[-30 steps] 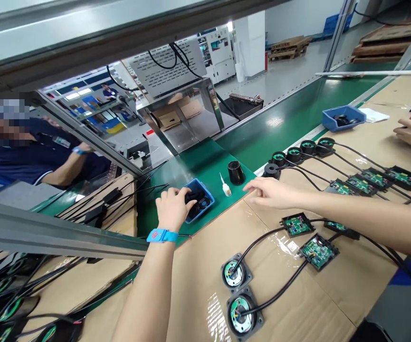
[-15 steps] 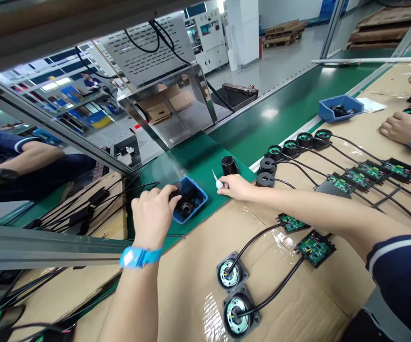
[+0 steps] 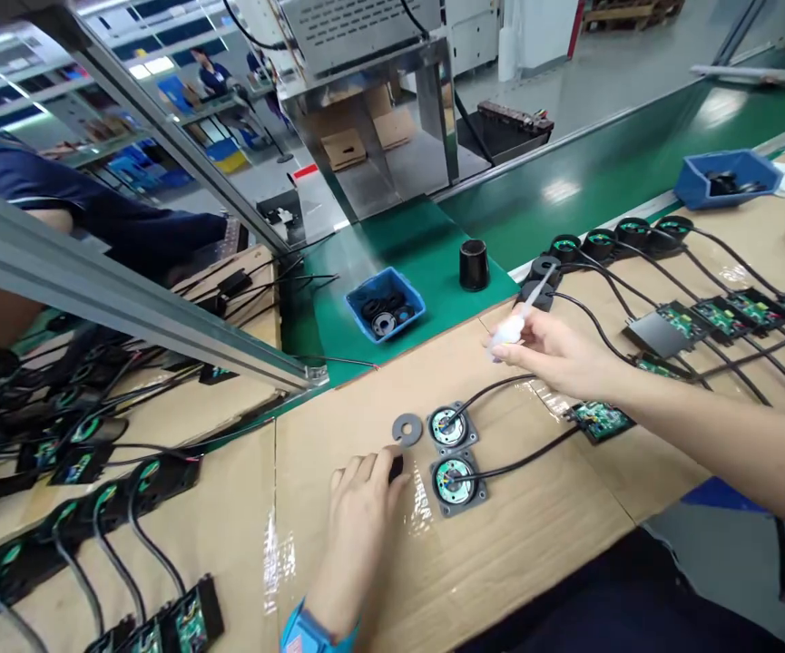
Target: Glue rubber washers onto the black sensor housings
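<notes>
My left hand is low over the cardboard-covered bench, thumb and fingers closed on a small dark piece, mostly hidden by the fingers. Just beyond it lies a flat grey ring with a slot. To its right are two square-flanged round housings with coloured wires inside, their black cables running to a green circuit board. My right hand grips a small white bottle with a long thin nozzle pointing up and right, held above the bench.
A blue bin of black rings and a black cup stand on the green mat. Several cabled housings and boards line the right. Another blue bin stands farther back. A metal frame post crosses the left, with more cabled parts beyond.
My left hand has come from the blue bin back to the bench, and a grey ring now lies there. The white bottle has moved nearer in my right hand, away from the black cup.
</notes>
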Tool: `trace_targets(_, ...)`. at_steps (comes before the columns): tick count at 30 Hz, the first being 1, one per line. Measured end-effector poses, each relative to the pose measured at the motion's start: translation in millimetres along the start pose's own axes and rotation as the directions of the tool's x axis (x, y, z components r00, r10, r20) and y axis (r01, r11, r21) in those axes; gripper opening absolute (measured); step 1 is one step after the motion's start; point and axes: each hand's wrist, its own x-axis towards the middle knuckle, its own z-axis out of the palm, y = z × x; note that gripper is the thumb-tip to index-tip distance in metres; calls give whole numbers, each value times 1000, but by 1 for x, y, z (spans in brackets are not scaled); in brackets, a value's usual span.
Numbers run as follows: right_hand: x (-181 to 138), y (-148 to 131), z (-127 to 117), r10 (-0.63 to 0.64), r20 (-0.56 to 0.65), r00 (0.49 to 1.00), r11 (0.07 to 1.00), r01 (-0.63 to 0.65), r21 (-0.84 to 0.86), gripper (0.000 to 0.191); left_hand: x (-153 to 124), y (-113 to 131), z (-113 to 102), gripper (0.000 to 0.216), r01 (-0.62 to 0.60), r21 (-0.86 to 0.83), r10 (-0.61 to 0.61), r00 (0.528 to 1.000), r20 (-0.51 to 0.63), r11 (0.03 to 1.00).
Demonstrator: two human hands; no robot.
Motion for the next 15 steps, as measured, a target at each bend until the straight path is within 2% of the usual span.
trace_targets(2, -20, -4, 2, 19, -15, 1000, 993, -17, 114, 34, -13, 1, 1, 14, -26, -87, 25, 1000, -7, 996)
trace_targets(4, -34, -6, 5, 22, -32, 999, 989, -17, 149, 35, -23, 3, 2, 18, -44, -169, 38, 999, -38, 985)
trace_targets(7, -44, -7, 13, 17, -46, 999, 983, -8, 182, 36, -32, 8, 0, 36, -49, -290, 11, 991, -133, 956)
trace_targets(9, -45, -6, 21, 31, -44, 999, 958, -17, 285, 37, -32, 14, 1, 53, -61, -375, -5, 985, -173, 925)
trace_targets(12, -41, -5, 38, 78, -5, 997, 844, -63, 533, 40, -23, 28, 10, 72, -79, -515, 8, 990, -139, 853)
trace_targets(15, -39, -5, 55, 123, 47, 991, 732, -122, 670, 41, -12, 42, 24, 61, -80, -590, 15, 993, -113, 804)
